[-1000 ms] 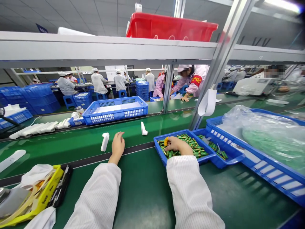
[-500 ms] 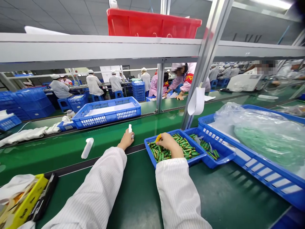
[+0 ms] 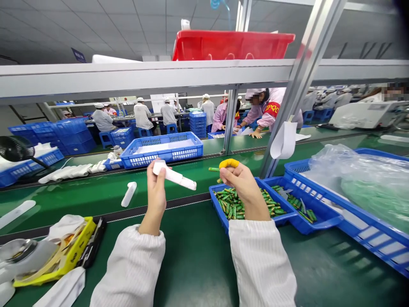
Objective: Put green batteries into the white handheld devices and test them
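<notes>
My left hand [image 3: 156,194] grips a white plastic device [image 3: 175,175] with a wide angled head; its narrow end points right and down. My right hand [image 3: 244,181], a yellow finger cot [image 3: 228,163] on one finger, pinches a green battery [image 3: 214,169] that points left toward the device, apart from it. Another green battery tip [image 3: 220,181] shows just under that hand; whether it is held I cannot tell. Beneath my right hand, a blue tray [image 3: 218,212] contains many green batteries [image 3: 232,200]. A second blue tray [image 3: 324,222] with fewer batteries adjoins it on the right.
Another white device [image 3: 129,194] lies on the green belt [image 3: 102,200]. A yellow bin [image 3: 72,264] sits at lower left. At right stands a large blue crate [image 3: 364,228] with plastic bags. A metal post [image 3: 297,89] and shelf [image 3: 128,76] cross ahead; co-workers sit beyond.
My left hand has lifted the white device off the belt and turned it sideways. My right hand has risen from the battery tray with a battery. The view has shifted left.
</notes>
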Available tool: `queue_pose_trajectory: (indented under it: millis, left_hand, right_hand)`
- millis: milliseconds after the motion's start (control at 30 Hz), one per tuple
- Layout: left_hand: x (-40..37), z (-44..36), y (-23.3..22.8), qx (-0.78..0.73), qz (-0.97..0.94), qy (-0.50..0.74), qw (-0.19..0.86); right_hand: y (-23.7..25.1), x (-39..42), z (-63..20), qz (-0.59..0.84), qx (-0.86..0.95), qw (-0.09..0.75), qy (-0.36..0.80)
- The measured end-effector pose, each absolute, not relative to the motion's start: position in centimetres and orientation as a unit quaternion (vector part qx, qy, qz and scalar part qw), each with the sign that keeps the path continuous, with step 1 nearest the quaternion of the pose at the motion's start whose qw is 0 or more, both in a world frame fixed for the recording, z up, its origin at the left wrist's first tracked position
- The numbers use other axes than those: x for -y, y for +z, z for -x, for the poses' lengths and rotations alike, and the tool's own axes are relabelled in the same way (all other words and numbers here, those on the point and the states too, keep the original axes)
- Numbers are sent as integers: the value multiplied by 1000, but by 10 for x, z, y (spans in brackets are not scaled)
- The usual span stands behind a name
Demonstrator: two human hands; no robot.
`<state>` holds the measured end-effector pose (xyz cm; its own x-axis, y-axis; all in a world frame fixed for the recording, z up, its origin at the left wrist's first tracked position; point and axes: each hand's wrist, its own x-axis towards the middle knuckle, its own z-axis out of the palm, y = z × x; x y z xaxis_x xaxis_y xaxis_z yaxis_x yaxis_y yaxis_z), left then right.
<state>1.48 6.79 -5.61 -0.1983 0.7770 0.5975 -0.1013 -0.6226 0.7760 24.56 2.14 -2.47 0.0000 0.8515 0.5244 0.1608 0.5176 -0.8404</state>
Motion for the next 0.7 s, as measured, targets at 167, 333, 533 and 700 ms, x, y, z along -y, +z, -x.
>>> queue_pose_trajectory:
  millis: [167,333,533,700]
  left_hand:
    - [-10,0,-11,-113,-355,740,559]
    - [14,5,8,-82,-257,711,650]
    - [19,16,11,-36,-269,734,623]
    - [16,19,8,-38,-300,717,628]
  right_hand:
    - [-5,24,-193,230,674,604,358]
    - [-4,54,-149,210,771,515,310]
    - [-11,63,-128,318,854,402,93]
    - [-13,63,-126,321,870,373,36]
